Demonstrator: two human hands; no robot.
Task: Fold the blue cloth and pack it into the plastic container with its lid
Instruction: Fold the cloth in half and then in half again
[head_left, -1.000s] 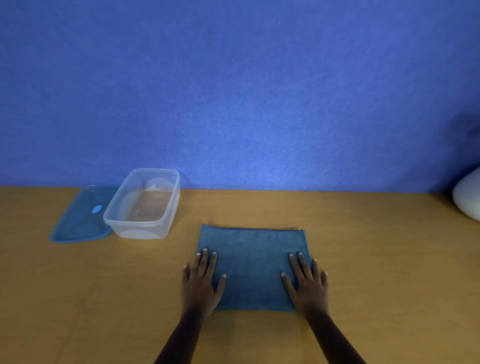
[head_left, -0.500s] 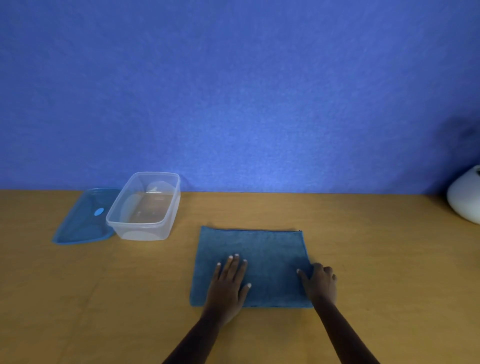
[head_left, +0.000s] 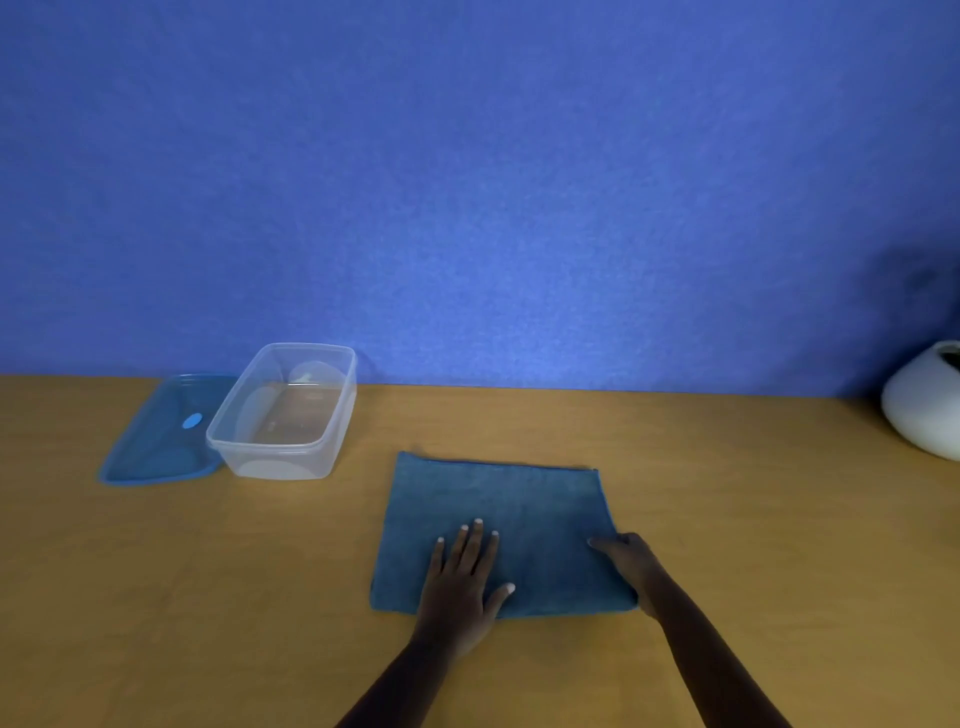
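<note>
The blue cloth (head_left: 509, 499) lies folded into a flat rectangle on the wooden table, near its front middle. My left hand (head_left: 462, 577) lies flat on the cloth's near left part, fingers straight and spread. My right hand (head_left: 628, 564) is at the cloth's right edge, thumb on top and fingers curled at the edge, pinching it. The clear plastic container (head_left: 283, 413) stands open and empty at the back left. Its blue lid (head_left: 161, 436) lies flat on the table just left of it.
A white rounded vase (head_left: 924, 405) stands at the far right edge of the view. The wooden table (head_left: 753, 519) runs back to a blue wall (head_left: 467, 182).
My left hand slid right toward the cloth's middle and stays flat. My right hand went from lying flat on the cloth to curling around its right edge.
</note>
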